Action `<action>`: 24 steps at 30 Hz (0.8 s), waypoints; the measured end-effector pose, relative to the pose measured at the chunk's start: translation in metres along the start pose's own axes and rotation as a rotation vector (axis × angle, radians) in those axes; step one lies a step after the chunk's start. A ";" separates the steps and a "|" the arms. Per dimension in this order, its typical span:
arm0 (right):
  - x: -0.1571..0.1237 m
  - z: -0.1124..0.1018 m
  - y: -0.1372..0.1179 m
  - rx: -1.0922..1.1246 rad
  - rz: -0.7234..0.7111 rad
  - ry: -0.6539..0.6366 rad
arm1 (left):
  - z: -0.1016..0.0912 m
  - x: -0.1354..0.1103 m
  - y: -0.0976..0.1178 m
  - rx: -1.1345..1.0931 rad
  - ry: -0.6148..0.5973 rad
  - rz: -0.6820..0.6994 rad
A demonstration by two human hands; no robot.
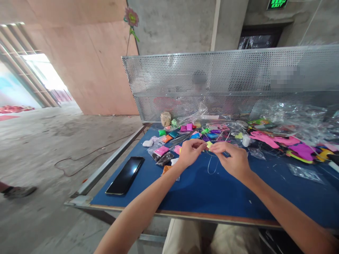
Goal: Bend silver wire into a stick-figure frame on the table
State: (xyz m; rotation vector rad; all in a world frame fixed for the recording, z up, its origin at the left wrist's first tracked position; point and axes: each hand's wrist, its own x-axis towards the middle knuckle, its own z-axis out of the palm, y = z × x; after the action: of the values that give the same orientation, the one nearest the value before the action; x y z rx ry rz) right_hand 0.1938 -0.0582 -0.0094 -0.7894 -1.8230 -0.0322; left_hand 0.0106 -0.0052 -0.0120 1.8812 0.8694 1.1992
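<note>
A small pale-yellow piece [209, 144], which looks like soft modelling clay, sits between my two hands above the blue table. My left hand [191, 152] is closed, its thumb and forefinger pinched at the piece's left side. From the other side, my right hand [234, 158] pinches it between thumb and fingertips. Just below hangs or lies a thin clear loop [212, 171]; I cannot tell what it is attached to. Near my left hand lie a pink clay packet [161, 151], a dark packet [164, 159] and an orange one [166, 170].
A black phone [125, 175] lies at the table's left. Behind my hands are several coloured packets and thin sticks. Pink and purple cut-out pieces [303, 151] and clear plastic bags [296, 116] fill the right. A perforated metal panel [185, 77] borders the far edge.
</note>
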 end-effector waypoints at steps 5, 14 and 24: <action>0.003 -0.003 -0.001 -0.165 -0.051 -0.039 | 0.001 -0.002 0.003 -0.119 0.012 -0.016; -0.002 -0.010 0.005 -0.535 -0.207 0.021 | -0.005 0.002 0.006 -0.300 -0.135 -0.015; -0.003 -0.007 0.007 -0.633 -0.238 -0.009 | -0.007 0.005 0.000 -0.232 -0.063 -0.050</action>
State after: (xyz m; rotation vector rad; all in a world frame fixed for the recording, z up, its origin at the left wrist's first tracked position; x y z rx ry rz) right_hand 0.2037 -0.0568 -0.0114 -0.9934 -1.9230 -0.7914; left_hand 0.0057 0.0007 -0.0075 1.6914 0.7071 1.1521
